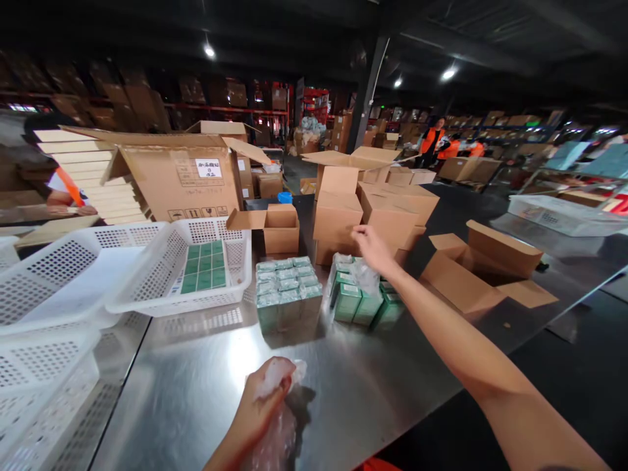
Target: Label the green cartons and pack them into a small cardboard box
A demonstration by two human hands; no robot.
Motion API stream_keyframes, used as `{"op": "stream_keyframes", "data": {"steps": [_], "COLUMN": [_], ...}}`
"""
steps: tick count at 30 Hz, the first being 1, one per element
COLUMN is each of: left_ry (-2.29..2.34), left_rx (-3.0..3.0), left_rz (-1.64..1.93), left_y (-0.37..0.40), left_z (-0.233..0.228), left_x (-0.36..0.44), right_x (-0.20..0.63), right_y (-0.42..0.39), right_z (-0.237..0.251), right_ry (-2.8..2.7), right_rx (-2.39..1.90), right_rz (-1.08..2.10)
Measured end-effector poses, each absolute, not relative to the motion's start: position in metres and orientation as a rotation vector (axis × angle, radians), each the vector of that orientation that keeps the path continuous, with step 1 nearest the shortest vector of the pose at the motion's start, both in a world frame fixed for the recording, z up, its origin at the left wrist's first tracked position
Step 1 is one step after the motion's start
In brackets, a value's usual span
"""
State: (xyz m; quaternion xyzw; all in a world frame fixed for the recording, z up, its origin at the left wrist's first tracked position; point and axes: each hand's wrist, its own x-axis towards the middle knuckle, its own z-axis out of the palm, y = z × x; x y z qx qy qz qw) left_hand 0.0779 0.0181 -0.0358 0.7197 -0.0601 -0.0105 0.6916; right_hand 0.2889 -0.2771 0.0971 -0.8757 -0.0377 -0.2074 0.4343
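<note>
A dim warehouse with ceiling lamps and stacked cartons is stretching behind a long, shiny steel surface that is carrying the work. The left hand is sitting low and near the body, its fingers closing into a fist around a crumpled piece of clear plastic film that is bunching out below the palm and touching the metal. The right hand is reaching far forward on a straight, bare arm, its fingers hanging loosely curled and holding nothing, hovering just above a loose cluster of small green boxes partly wrapped in torn clear film. Just beside that cluster, to the left, a neat shrink-wrapped block of green boxes is standing upright. A white perforated plastic basket, tilting against another, is holding a flat layer of green boxes. Plain brown cardboard cartons are piling up behind the right hand.
</note>
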Motion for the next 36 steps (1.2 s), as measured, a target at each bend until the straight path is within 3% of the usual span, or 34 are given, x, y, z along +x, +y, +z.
{"op": "stream_keyframes", "data": {"steps": [6,13,18,21,26,30,34,36], "left_ry": [-0.097,-0.15,-0.211,-0.142,-0.176,-0.168,-0.05,-0.042], "left_rx": [1.576,1.606,1.631,1.673,1.616,1.51,1.465,1.421], "left_rz": [-0.014,-0.038,-0.034,0.152,0.546,0.236,0.022,0.019], "left_y": [0.016,0.02,0.02,0.017,0.018,0.022,0.025,0.028], "left_z": [-0.036,-0.041,-0.037,-0.036,-0.045,-0.053,-0.046,-0.038], "left_x": [0.079,0.081,0.081,0.074,0.066,0.075,0.079,0.076], "right_x": [0.282,0.28,0.27,0.238,0.154,0.124,0.13,0.133], "right_y": [-0.265,-0.274,-0.278,-0.251,-0.164,-0.104,-0.09,-0.097], "right_z": [0.071,0.089,0.128,0.127,0.065,0.037,0.054,0.06], "right_ry": [-0.167,-0.18,-0.191,-0.326,-1.248,-1.438,-1.551,-1.461], "right_rx": [-2.635,-2.753,-2.695,-2.658,-2.181,-1.983,-1.961,-1.963], "right_rz": [-0.343,-0.509,-0.647,-0.642,-0.02,0.059,-0.215,-0.193]}}
